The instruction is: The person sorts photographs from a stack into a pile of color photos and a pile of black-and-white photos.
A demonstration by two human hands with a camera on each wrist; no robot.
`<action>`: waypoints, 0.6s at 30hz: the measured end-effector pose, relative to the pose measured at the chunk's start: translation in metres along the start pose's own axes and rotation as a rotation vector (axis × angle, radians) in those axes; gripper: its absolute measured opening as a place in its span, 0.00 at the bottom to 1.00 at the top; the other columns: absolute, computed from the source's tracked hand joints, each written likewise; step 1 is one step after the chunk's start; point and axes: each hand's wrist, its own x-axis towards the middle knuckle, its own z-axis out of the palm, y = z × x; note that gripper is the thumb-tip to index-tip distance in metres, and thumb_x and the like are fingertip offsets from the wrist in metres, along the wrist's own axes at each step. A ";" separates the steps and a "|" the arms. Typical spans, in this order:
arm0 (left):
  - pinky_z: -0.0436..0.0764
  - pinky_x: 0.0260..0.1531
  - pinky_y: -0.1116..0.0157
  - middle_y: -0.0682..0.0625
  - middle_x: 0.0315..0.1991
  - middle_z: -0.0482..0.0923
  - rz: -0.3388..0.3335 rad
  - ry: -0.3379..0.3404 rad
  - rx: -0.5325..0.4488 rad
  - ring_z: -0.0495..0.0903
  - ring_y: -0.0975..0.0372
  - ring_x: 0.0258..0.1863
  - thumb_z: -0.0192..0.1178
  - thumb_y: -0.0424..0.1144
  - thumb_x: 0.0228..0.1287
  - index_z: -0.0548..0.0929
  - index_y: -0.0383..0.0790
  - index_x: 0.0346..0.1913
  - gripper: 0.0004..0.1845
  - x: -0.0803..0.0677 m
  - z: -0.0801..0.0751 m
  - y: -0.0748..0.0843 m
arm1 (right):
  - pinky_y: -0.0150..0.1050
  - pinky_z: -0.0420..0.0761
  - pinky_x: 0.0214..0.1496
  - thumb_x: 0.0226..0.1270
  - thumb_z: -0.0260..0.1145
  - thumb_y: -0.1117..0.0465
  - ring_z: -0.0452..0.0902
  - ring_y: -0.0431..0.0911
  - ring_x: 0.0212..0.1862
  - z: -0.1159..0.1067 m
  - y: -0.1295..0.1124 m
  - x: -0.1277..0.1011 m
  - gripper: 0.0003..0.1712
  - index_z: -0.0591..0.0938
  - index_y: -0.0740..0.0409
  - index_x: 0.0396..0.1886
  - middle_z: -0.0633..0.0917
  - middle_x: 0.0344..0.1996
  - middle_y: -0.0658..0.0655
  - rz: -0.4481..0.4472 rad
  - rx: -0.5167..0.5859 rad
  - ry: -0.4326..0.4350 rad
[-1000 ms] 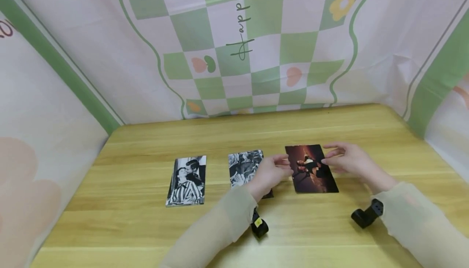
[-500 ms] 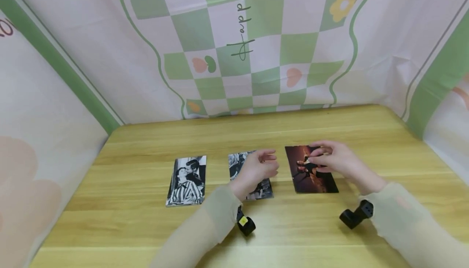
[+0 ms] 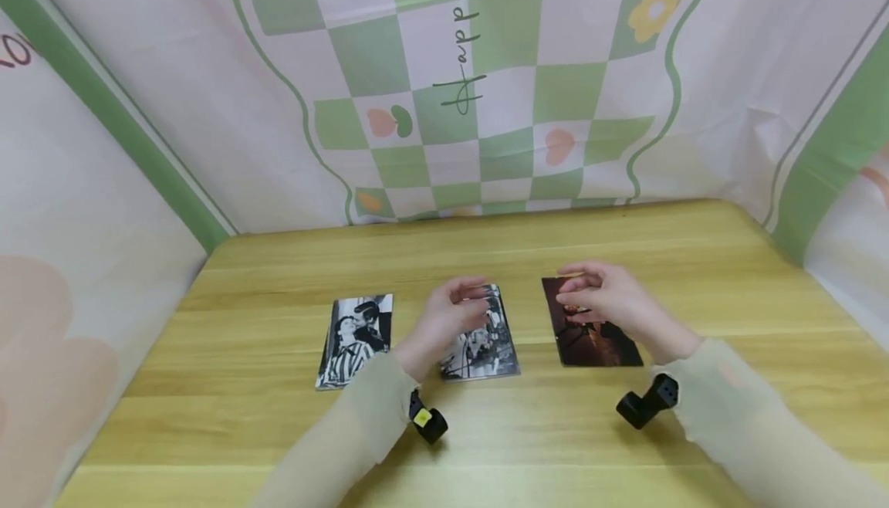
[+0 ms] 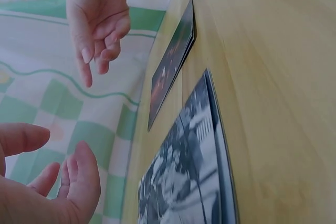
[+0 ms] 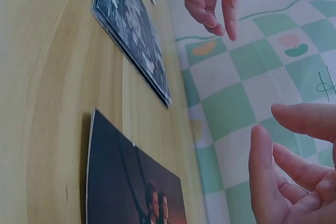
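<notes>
A wooden table (image 3: 625, 238) against a green-checked backdrop (image 3: 486, 106) holds three photos. Left hand (image 3: 444, 319) and right hand (image 3: 607, 299) hover above them, fingers loosely open, holding nothing.

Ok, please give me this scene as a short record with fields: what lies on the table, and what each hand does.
surface: wooden table
left photo: black-and-white, flat on table
middle photo: black-and-white, partly behind left hand
right photo: dark colour print, partly behind right hand
left hand: raised above middle photo, fingers relaxed, holds nothing
right hand: raised above right photo, fingers loosely curled, holds nothing
</notes>
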 end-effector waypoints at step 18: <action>0.80 0.55 0.58 0.33 0.57 0.70 -0.057 0.080 0.027 0.75 0.45 0.55 0.54 0.25 0.64 0.66 0.30 0.65 0.25 -0.009 -0.030 -0.016 | 0.47 0.85 0.47 0.67 0.61 0.65 0.80 0.46 0.42 0.029 -0.001 0.003 0.31 0.63 0.72 0.66 0.80 0.41 0.57 -0.002 0.072 -0.056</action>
